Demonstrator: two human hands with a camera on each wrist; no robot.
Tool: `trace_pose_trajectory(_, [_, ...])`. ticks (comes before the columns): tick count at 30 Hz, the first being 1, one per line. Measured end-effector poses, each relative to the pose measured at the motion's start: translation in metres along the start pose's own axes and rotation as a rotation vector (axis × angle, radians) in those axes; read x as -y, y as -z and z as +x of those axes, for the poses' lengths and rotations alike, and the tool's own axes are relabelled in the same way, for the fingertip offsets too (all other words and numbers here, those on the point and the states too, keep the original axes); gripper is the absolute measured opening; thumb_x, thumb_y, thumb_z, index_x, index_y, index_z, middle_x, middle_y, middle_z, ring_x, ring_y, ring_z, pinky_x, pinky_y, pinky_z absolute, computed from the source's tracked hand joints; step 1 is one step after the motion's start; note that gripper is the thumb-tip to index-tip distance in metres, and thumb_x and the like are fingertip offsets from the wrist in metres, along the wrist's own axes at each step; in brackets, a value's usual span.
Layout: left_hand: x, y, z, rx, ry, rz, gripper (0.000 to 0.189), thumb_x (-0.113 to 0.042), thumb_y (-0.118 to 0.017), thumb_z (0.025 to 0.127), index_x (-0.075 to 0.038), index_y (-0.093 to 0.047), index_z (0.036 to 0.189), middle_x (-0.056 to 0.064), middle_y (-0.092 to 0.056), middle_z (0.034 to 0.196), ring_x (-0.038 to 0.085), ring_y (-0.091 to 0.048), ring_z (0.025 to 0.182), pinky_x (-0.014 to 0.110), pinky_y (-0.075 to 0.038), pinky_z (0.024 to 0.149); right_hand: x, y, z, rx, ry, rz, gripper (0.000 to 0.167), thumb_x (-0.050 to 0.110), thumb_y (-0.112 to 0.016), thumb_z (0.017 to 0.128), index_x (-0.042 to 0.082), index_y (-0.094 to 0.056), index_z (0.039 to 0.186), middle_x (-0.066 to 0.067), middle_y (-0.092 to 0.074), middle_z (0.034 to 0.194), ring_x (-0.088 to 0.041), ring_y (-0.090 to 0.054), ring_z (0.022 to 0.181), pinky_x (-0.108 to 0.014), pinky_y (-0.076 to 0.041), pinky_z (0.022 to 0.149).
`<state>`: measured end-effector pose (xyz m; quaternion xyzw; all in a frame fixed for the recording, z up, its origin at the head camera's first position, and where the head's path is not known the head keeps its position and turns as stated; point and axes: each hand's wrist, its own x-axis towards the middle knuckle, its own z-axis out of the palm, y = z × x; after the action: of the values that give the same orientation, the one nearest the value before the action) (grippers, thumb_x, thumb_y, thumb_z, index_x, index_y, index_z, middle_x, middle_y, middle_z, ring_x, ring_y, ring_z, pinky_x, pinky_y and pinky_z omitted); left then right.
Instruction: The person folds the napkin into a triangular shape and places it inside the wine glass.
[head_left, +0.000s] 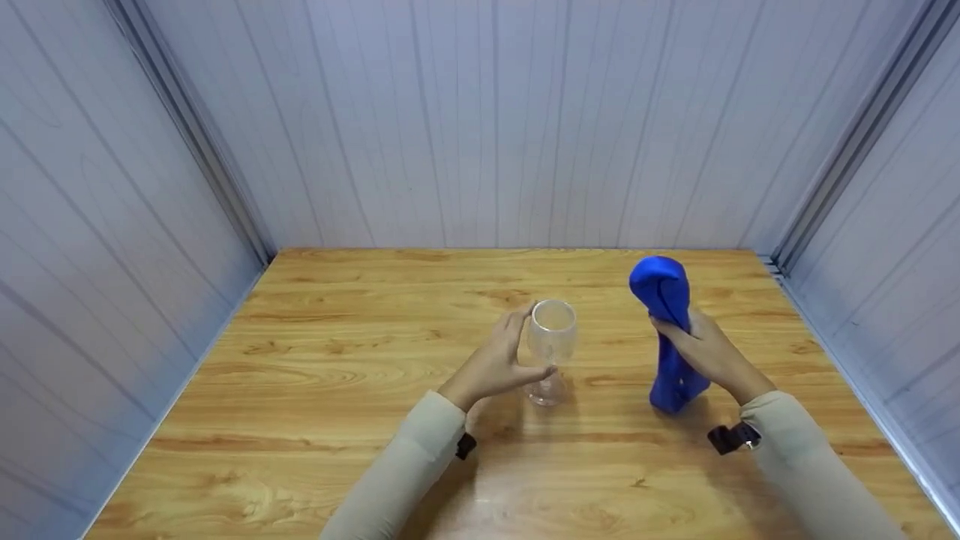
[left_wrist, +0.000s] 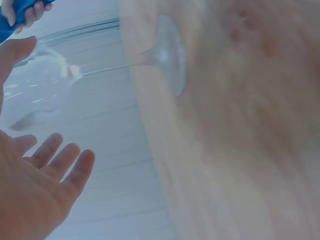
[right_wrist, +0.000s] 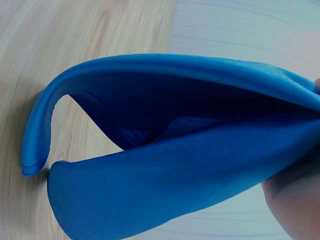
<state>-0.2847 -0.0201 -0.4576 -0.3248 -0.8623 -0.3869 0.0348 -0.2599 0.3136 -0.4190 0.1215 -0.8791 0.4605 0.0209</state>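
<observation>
A clear stemmed wine glass (head_left: 553,337) stands upright on the wooden table. My left hand (head_left: 496,361) is at its left side, thumb and fingers spread about the bowl. In the left wrist view the fingers (left_wrist: 77,172) are extended and apart, with the glass foot (left_wrist: 172,57) on the tabletop. Contact with the bowl is hard to make out. To the right, my right hand (head_left: 709,349) grips a folded blue cloth (head_left: 675,386) around its middle. The cloth's top flops over, and its lower end hangs at the table in two layers, seen in the right wrist view.
The wooden table (head_left: 315,405) meets a white panelled wall (head_left: 480,135) at the back. Similar panels rise on the left and right sides. Dark straps (head_left: 735,437) show at both wrists.
</observation>
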Motion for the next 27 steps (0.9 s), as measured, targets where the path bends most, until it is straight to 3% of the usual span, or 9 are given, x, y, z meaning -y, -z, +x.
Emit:
trace_pose_trajectory(4, [-0.006,0.010,0.004,-0.077,-0.097,0.105,0.096,-0.047,-0.075,0.087,-0.012,-0.023,0.158,0.011,-0.038,0.150,0.026,-0.039,0.137,0.047,-0.039,0.109,0.000,0.000,0.001,0.014,0.001,-0.019,0.055,0.033,-0.049,0.106,-0.010,-0.041,0.140,-0.028,-0.057,0.123,-0.039,-0.058,0.108,-0.061,-0.047,0.088])
trace_pose_trajectory(9, [-0.022,0.021,0.012,-0.199,-0.304,0.283,0.088,-0.044,-0.076,0.087,-0.008,-0.032,0.155,0.012,-0.041,0.150,0.027,-0.037,0.140,0.055,-0.035,0.108,0.001,0.000,0.000,0.013,0.036,-0.056,0.038,0.026,-0.053,0.104,-0.006,-0.052,0.124,-0.018,-0.061,0.103,-0.029,-0.059,0.089,-0.047,-0.049,0.077])
trace_pose_trajectory(14, [-0.043,0.030,0.023,-0.300,-0.482,0.446,0.082,-0.039,-0.077,0.086,-0.008,-0.039,0.152,0.008,-0.045,0.150,0.023,-0.037,0.142,0.048,-0.033,0.112,0.000,-0.003,0.003,0.017,0.130,-0.068,0.024,0.014,-0.057,0.101,-0.002,-0.057,0.119,-0.013,-0.059,0.089,-0.025,-0.057,0.073,-0.038,-0.049,0.064])
trace_pose_trajectory(19, [-0.060,0.031,0.032,-0.306,-0.630,0.612,0.074,-0.033,-0.076,0.088,-0.009,-0.043,0.150,0.006,-0.047,0.149,0.020,-0.039,0.141,0.043,-0.026,0.117,-0.002,-0.007,0.003,0.068,0.189,-0.108,0.042,0.010,-0.056,0.101,0.004,-0.050,0.142,-0.018,-0.064,0.110,-0.027,-0.059,0.081,-0.042,-0.049,0.069])
trace_pose_trajectory(21, [-0.066,0.030,0.035,-0.292,-0.682,0.703,0.072,-0.031,-0.076,0.088,-0.011,-0.044,0.150,0.005,-0.048,0.149,0.020,-0.040,0.141,0.042,-0.024,0.118,-0.002,-0.009,0.003,0.091,0.205,-0.127,0.050,0.011,-0.056,0.102,0.005,-0.044,0.149,-0.018,-0.062,0.125,-0.029,-0.060,0.092,-0.046,-0.049,0.076])
trace_pose_trajectory(27, [-0.076,0.028,0.042,-0.259,-0.771,0.970,0.060,-0.025,-0.066,0.094,-0.018,-0.047,0.150,-0.001,-0.049,0.149,0.017,-0.041,0.140,0.041,-0.025,0.118,0.002,-0.013,0.003,0.149,0.236,-0.149,0.055,0.012,-0.054,0.103,0.005,-0.037,0.154,-0.018,-0.055,0.140,-0.028,-0.060,0.110,-0.049,-0.048,0.086])
